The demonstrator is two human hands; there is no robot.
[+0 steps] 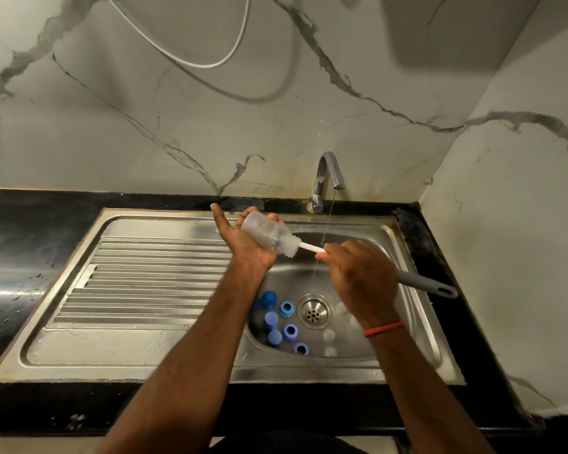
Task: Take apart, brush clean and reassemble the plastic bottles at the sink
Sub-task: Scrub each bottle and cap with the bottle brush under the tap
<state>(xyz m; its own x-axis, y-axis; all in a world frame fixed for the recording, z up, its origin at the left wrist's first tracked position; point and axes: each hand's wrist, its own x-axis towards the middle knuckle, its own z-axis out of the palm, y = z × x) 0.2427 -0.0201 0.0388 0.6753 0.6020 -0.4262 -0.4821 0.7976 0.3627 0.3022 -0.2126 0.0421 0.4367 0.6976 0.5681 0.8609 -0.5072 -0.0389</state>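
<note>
Bottle [269, 235] clear, capless, tilted, brush [312, 248] inside.

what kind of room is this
Most likely a home kitchen: a steel sink with a ribbed drainboard set in a black counter, a running tap, and marble-look wall tiles behind.
</note>
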